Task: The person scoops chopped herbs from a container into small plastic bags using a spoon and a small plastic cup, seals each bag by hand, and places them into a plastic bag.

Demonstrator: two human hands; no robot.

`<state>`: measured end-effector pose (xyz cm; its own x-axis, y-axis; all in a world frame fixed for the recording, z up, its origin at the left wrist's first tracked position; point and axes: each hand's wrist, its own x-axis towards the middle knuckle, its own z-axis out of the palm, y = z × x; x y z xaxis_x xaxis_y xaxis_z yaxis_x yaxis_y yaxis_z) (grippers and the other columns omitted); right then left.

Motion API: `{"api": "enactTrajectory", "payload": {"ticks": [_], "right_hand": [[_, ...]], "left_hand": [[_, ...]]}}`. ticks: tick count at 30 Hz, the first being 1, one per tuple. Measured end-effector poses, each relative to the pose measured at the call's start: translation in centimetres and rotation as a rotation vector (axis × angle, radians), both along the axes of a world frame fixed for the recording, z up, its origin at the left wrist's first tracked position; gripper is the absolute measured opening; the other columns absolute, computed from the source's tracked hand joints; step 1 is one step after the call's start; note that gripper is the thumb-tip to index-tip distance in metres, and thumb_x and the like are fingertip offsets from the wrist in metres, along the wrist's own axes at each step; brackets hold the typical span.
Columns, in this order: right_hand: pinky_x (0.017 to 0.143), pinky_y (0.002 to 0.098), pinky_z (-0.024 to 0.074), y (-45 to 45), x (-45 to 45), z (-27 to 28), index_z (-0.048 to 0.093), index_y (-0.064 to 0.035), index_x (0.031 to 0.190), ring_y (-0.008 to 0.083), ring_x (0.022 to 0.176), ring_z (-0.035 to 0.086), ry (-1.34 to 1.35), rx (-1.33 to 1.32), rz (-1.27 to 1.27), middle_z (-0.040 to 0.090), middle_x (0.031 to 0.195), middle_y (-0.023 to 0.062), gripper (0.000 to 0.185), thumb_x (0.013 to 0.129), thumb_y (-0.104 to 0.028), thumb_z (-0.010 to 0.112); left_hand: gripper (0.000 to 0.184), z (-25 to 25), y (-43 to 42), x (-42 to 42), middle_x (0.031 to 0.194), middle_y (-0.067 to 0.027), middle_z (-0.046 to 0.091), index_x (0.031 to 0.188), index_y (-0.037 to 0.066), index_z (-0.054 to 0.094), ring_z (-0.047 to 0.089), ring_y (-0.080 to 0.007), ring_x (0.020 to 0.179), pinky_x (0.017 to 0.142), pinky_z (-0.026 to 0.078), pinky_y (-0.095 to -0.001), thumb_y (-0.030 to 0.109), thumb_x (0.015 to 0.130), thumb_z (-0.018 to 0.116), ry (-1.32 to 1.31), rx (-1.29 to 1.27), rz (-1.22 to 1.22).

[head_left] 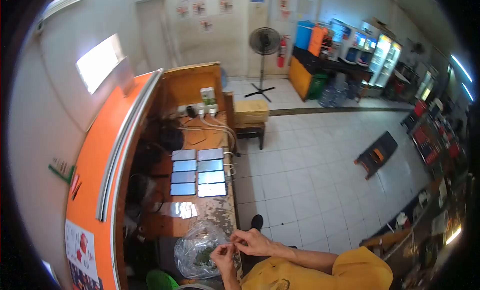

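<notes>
My left hand (223, 258) and my right hand (253, 242) meet at the fingertips near the bench's front edge. Both are closed in a pinch, and whatever lies between the fingers is too small to make out. Just left of them a clear plastic bag (186, 249) sits open, with green leaves (204, 256) inside. Part of the bag is hidden behind my left hand.
Several phones with lit screens (211, 177) lie in two columns on the worn wooden bench (218, 210), with white charging cables (215, 121) behind. A green basket (161, 280) is below. An orange counter (95, 175) runs along the left; a dark stool (376, 154) stands on the tiles.
</notes>
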<state>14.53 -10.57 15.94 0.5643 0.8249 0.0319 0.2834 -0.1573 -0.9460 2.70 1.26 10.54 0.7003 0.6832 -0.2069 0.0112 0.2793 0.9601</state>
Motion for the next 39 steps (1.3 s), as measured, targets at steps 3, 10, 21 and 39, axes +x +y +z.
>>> {"api": "enactTrajectory", "payload": {"ticks": [3, 10, 21, 39], "right_hand": [[0.064, 0.0334, 0.0584, -0.9, -0.7, -0.1, 0.062, 0.0012, 0.11, 0.0227, 0.072, 0.075, 0.036, 0.086, -0.145, 0.075, 0.08, 0.0137, 0.018, 0.094, -0.005, 0.063], [0.06, 0.0253, 0.0503, -4.0, -0.9, -3.7, 0.064, 0.0013, 0.113, 0.0065, 0.066, 0.064, 0.353, 0.154, -0.316, 0.071, 0.07, 0.0062, 0.026, 0.089, -0.007, 0.068], [0.059, 0.0434, 0.0497, -6.9, -0.6, -3.7, 0.067, 0.0039, 0.101, 0.0355, 0.068, 0.066, -0.377, -0.028, -0.377, 0.064, 0.071, 0.0208, 0.029, 0.073, -0.001, 0.062], [0.065, 0.0279, 0.0588, -0.1, -0.2, 3.6, 0.071, 0.0068, 0.109, 0.0132, 0.074, 0.07, 0.376, 0.04, 0.027, 0.074, 0.084, 0.0124, 0.02, 0.09, 0.002, 0.074]], "left_hand": [[0.014, 0.4, -0.8, 0.8, 0.077, -0.0029, 0.067, 0.084, -0.003, 0.067, 0.059, -0.0095, 0.069, 0.063, 0.049, -0.0254, 0.004, 0.094, 0.073, -0.058, 0.058, -0.085], [0.017, -1.9, -0.8, 3.5, 0.083, -0.0043, 0.066, 0.092, -0.001, 0.066, 0.059, -0.0174, 0.075, 0.07, 0.049, -0.0329, 0.015, 0.096, 0.071, -0.074, 0.046, -0.378], [0.031, -1.3, -3.7, 2.0, 0.077, -0.0093, 0.071, 0.095, -0.004, 0.071, 0.056, -0.0186, 0.061, 0.057, 0.047, -0.037, 0.026, 0.101, 0.065, 0.178, 0.898, -0.384], [0.049, 6.3, 1.5, -3.9, 0.095, -0.0079, 0.07, 0.132, 0.0, 0.06, 0.066, -0.0108, 0.076, 0.064, 0.055, -0.0245, -0.001, 0.087, 0.079, -0.139, -0.036, -0.018]]}}
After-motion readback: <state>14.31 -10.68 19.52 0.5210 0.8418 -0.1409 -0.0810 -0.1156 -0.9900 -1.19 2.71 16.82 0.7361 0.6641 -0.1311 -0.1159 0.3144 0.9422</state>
